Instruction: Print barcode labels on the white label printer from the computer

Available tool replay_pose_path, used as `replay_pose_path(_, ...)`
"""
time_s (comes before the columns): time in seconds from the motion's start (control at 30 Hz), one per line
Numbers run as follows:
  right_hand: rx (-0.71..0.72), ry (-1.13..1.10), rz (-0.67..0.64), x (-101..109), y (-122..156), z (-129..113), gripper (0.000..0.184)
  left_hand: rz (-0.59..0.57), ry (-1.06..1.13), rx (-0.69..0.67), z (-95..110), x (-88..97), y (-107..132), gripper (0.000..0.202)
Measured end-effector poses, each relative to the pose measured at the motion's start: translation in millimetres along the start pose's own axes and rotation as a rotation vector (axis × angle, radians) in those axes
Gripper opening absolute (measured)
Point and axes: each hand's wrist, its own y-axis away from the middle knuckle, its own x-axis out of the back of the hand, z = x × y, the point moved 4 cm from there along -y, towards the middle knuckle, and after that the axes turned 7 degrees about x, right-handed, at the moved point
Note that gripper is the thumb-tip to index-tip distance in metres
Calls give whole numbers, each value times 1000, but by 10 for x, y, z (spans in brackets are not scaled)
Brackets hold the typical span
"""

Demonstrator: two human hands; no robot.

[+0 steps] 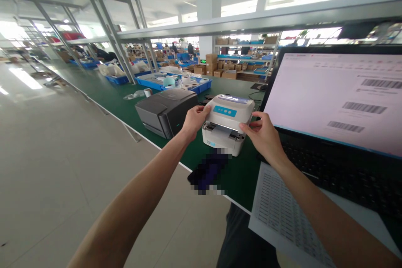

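A white label printer (220,137) stands on the green bench, its lid (216,115) lifted a little so that a gap shows at the front. Gripping the lid's left side is my left hand (194,123), thumb and fingers closed on the edge. At the opposite side, my right hand (264,136) pinches the lid near its front right corner, fingers bent behind it. Inside the gap lies a pale strip of what looks like label paper (221,131). The printer's inner parts are mostly hidden under the lid.
A black printer (166,111) sits left of the white one. To the right are a laptop (329,104) and printed sheets (282,207). A pixelated dark object (209,171) lies at the bench's front edge. Blue trays (157,85) with rolls stand behind, beneath a metal shelf (194,29).
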Motion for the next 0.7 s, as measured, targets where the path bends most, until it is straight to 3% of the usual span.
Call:
replay_pose_path(0.07, 143, 41, -16, -36, 42, 42, 86, 6, -27, 14, -88, -24, 37, 62)
replay_pose_path(0.2, 501, 256, -8, -57, 124, 40, 64, 6, -65, 22, -214, -49, 40, 63)
replay_pose_path(0.3, 652, 409, -13, -49, 201, -7, 54, -9, -60, 14, -282, -39, 12, 68)
replay_pose_path(0.47, 705, 497, -33, -79, 350, -41, 54, 15, -46, 42, -418, -23, 30, 83)
replay_pose_path(0.6, 676, 520, -45, -118, 396, -25, 56, 103, -39, 59, -367, -19, 87, 73)
replay_pose_path(0.7, 645, 488, -101, -42, 458, -36, 62, 253, -25, 25, -240, 39, 274, 51)
